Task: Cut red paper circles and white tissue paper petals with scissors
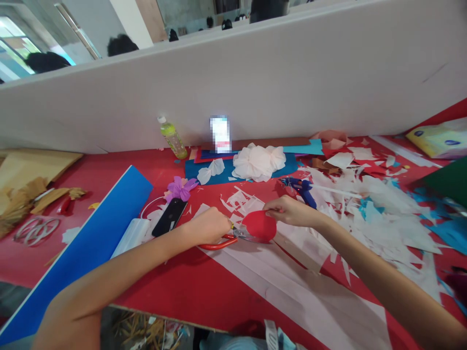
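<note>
red-covered table (156, 287), paper scraps (386, 228) at r. we pinch red piece (260, 226) in r hand (290, 210), between our hands; l hand (213, 226) grips scissors (238, 234), blades at its lower l edge. outline looks mostly rounded, cut prob. unfinished; pale flower (257, 163) behind looks assembled.

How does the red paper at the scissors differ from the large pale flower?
Colour: the red paper is solid red; the pale flower is whitish-pink.
Shape: the red paper is smooth and rounded; the pale flower is ruffled and layered.
Support: the right hand holds the red paper; the pale flower lies on the blue sheet.
Both look thin and papery.
</note>
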Demonstrator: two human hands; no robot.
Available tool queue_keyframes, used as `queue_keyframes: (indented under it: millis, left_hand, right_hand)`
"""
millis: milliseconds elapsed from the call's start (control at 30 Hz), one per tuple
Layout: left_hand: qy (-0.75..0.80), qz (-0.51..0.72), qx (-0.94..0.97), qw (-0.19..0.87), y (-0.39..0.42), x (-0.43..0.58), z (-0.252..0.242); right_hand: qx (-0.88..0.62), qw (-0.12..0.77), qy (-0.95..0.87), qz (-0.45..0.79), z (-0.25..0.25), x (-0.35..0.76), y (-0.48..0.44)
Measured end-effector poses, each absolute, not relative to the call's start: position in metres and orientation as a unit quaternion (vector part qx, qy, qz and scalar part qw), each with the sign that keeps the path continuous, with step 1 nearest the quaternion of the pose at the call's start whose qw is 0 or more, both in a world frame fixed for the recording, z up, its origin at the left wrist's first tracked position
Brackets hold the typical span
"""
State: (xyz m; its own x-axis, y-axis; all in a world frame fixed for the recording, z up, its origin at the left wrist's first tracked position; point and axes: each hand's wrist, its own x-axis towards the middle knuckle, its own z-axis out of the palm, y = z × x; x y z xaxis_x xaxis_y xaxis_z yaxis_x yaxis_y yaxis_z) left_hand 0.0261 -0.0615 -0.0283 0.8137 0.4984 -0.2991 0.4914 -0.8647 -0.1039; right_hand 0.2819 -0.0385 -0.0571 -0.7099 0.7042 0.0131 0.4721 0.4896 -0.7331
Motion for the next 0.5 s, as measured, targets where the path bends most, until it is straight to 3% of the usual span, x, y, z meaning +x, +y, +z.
queue_keyframes:
  millis: [267, 500]
  left_hand:
    - [-0.284, 0.159, -0.945, -0.022, -0.066, 0.02, -0.031]
    - [-0.405, 0.143, -0.9, -0.075, -0.075, 0.003, -0.022]
  right_hand:
    - [-0.378, 0.171, -0.795, 0.443, -0.064, 0.286, -0.036]
    - [-0.417, 0.247, -0.717, 0.501, -0.074, 0.306, -0.037]
